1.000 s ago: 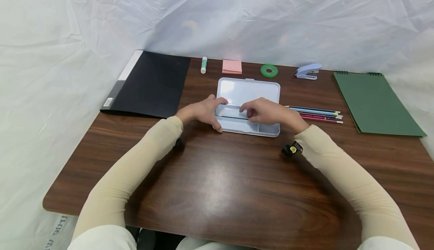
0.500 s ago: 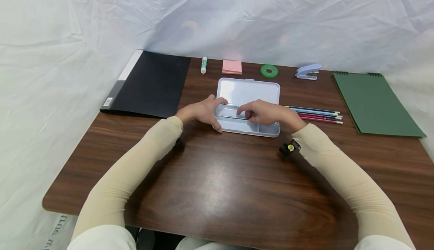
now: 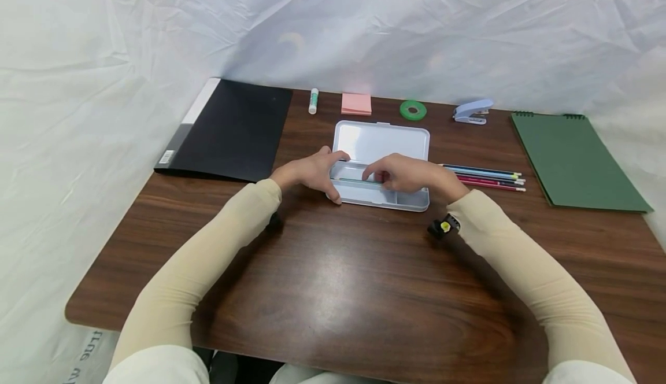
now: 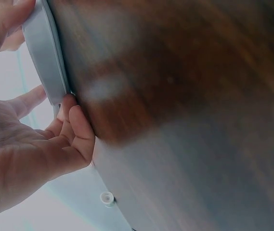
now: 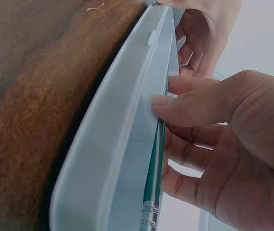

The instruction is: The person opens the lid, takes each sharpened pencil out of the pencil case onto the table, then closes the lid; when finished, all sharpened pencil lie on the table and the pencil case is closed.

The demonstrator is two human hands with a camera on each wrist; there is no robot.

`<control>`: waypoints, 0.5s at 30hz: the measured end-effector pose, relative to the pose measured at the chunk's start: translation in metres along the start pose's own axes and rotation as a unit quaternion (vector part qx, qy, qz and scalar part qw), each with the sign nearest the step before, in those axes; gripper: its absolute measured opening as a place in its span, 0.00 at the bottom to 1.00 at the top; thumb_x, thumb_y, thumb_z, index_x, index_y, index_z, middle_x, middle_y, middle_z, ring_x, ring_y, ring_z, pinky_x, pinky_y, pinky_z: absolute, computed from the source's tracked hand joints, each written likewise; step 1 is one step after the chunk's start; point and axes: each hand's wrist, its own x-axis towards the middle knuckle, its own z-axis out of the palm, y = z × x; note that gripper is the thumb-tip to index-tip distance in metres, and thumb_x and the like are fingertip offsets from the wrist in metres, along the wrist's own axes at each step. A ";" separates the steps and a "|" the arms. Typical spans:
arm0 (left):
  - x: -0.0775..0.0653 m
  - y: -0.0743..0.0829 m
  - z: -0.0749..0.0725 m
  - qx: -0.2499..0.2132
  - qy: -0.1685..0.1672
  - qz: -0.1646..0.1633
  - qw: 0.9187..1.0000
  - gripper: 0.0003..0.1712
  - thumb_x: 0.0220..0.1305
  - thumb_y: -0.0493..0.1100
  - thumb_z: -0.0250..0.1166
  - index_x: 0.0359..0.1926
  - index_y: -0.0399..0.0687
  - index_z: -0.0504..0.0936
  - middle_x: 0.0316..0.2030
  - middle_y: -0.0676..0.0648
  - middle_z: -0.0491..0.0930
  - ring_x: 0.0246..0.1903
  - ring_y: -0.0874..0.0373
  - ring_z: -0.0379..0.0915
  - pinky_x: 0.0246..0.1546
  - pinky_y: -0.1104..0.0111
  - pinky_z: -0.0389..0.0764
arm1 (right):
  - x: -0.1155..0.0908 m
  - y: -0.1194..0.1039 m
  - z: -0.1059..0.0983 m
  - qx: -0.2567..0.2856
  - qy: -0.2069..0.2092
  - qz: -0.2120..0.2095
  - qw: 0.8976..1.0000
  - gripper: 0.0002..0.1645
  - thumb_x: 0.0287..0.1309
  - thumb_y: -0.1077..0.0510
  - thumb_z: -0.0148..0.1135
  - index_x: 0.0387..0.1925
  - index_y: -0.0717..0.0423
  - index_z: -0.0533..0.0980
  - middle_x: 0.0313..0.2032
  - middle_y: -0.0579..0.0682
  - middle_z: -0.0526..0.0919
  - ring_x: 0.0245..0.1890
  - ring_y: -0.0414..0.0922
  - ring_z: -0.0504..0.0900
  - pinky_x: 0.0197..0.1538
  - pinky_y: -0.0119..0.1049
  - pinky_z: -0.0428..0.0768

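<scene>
An open white pencil case (image 3: 364, 195) lies mid-table, its lid (image 3: 387, 141) tipped back on the far side. My left hand (image 3: 312, 171) grips the case's left end, thumb at the near edge and forefinger toward the hinge. In the left wrist view its fingers (image 4: 74, 120) touch the case's end wall (image 4: 47, 57). Over the tray, my right hand (image 3: 404, 174) pinches a green pencil (image 5: 151, 180) with a silver ferrule (image 5: 150, 214). The pencil lies lengthwise in the case. Fingers partly cover its middle, and the right hand hides its ferrule end in the head view.
Several pencils (image 3: 486, 179) lie right of the case, close to the right wrist. A black folder (image 3: 234, 129) is at left, a green spiral pad (image 3: 580, 164) at right. Along the back stand a glue stick (image 3: 313, 101), pink sticky notes (image 3: 356, 104), green tape (image 3: 404, 110) and a stapler (image 3: 472, 110).
My right hand has shifted slightly left over the tray, and its forefinger has come down toward the pencil. The left hand stays at the case's end.
</scene>
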 end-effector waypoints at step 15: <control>0.000 0.000 0.000 -0.001 -0.002 0.002 1.000 0.58 0.46 0.51 0.80 0.74 0.53 0.58 0.59 0.38 0.59 0.57 0.46 0.62 0.59 0.56 0.69 | -0.015 0.000 -0.010 -0.012 0.018 -0.011 1.000 0.27 0.58 0.75 0.57 0.57 0.56 0.79 0.35 0.53 0.80 0.38 0.47 0.77 0.47 0.43 0.77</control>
